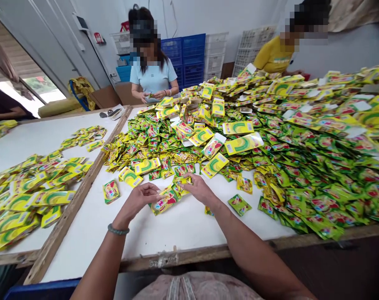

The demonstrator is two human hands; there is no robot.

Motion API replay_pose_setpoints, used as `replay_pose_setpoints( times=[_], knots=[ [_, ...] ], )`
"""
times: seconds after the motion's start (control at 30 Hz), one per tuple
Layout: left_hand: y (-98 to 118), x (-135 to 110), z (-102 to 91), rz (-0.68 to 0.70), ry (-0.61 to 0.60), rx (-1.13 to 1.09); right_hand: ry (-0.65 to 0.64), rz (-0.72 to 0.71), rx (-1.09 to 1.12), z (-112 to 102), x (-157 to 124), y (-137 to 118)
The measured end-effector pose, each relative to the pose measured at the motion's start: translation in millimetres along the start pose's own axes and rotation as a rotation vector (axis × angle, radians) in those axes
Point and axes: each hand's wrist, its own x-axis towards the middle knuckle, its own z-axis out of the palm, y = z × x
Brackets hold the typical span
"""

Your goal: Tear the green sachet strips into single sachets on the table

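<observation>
Both the left hand (pixel 143 194) and the right hand (pixel 198 188) are right of the wooden strip (pixel 71 208). The left pinches one side of a printed box (pixel 164 203); the right's fingertips close on a small sachet (pixel 184 181) at its far end (blurred, so whether it sits inside I cannot tell). Under the right forearm (pixel 239 225), farther from the strip, a yellow packet (pixel 209 211) is mostly hidden. Green sachets (pixel 317 204) fill the strip's far right, partly buried under boxes; yellow boxes (pixel 42 198) lie left of it. Beyond its far end, a person in light blue (pixel 154 77) shows only above the table.
</observation>
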Motion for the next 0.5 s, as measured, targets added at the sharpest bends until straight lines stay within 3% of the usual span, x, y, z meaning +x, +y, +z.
replay_pose_setpoints(
  times=[0.07,0.2,0.37,0.5],
  knots=[
    [3,1,6.1,-0.015,-0.087,0.016,-0.002,-0.003,-0.051,2,-2,-1],
    [-8,4,23.8,0.041,-0.001,-0.044,-0.009,0.003,-0.106,-1,-2,0],
    [-26,3,32.9,0.050,0.077,-0.146,-0.142,-0.011,-0.181,-6,1,2],
    [-29,3,41.4,-0.023,0.037,-0.175,-0.112,-0.059,-0.169,-2,2,3]
  ],
)
